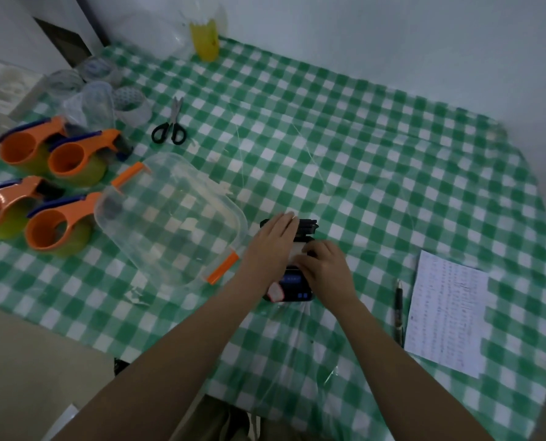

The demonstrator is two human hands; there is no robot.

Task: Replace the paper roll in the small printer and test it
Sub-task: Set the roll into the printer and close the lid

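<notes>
Your tabletop (360, 148) under its green checked cloth carries a clear lidded box (169, 218) just left of your hands. Between them sits the small black printer (297, 286). Your left hand (273, 240) lies flat, fingers together, on its far end; your right hand (324, 265) curls over white paper (297, 249) at its middle.
</notes>
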